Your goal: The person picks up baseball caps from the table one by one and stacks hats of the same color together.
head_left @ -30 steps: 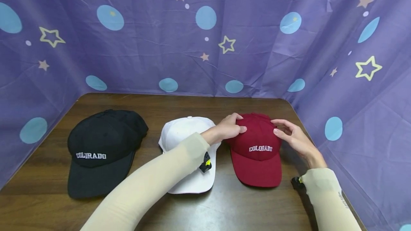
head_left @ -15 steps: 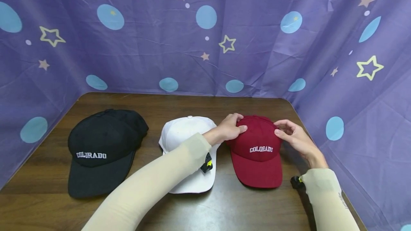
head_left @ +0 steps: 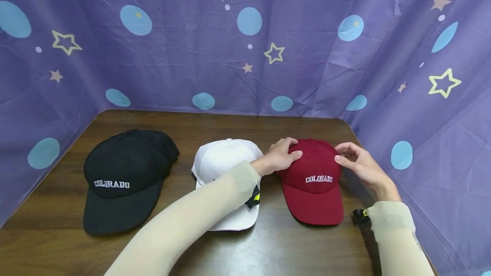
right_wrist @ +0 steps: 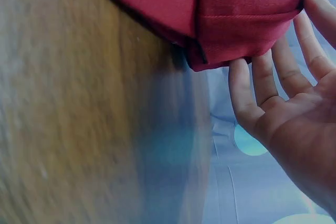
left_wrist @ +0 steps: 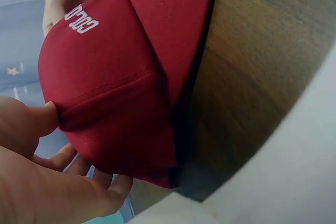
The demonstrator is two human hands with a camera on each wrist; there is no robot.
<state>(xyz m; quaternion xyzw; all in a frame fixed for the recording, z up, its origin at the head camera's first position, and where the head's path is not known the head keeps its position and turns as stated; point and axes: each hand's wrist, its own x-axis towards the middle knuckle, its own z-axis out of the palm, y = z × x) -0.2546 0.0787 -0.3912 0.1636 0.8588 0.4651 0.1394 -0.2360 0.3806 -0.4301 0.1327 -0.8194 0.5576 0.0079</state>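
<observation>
A red baseball cap [head_left: 313, 199] with white COLORADO lettering sits on the right part of the table, brim toward me. My left hand [head_left: 279, 156] holds the left side of its crown, thumb on the front panel and fingers behind, as the left wrist view shows. At the opposite side, my right hand [head_left: 362, 166] has its thumb against the crown and its fingertips at the lower back edge of the red cap [right_wrist: 247, 19]. A white cap [head_left: 224, 156] lies to the left, partly hidden beneath my left forearm. Farther left rests a black cap [head_left: 122, 165], also lettered COLORADO.
The brown wooden table [head_left: 230, 259] carries all three caps in a row. A purple curtain [head_left: 172, 67] with stars and dots hangs behind and along both sides, close to my right forearm.
The red cap has shifted slightly to the right with both hands on it, and its crown top sits a little lower than a second ago. The white and black caps stay put.
</observation>
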